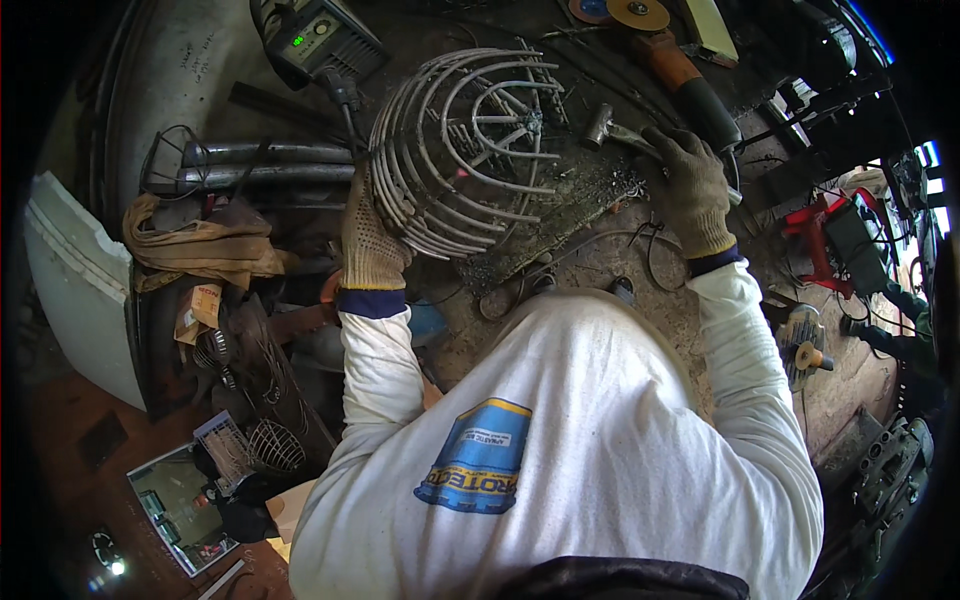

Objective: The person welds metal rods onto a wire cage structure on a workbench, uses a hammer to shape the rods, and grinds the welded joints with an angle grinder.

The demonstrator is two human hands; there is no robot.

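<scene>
A round cage of bent metal rods [430, 150] stands tilted on the dark work surface in front of me. My left hand [372, 225], in a knitted work glove, is closed on the cage's left rim, its fingers partly hidden by the rods. My right hand [690, 190], gloved too, is wrapped round the handle of a hammer [600, 128]. The hammer's head is just right of the cage, apart from it. Dark grit and scraps lie on the flat plate [575, 200] beneath the cage's right side.
An angle grinder [690, 85] lies beyond my right hand. At the far left stands a welding machine [315, 40] with a lit display. Metal tubes [270, 165] and a brown cloth [200, 240] lie to the left. Another grinder [803, 345] is on the floor at right.
</scene>
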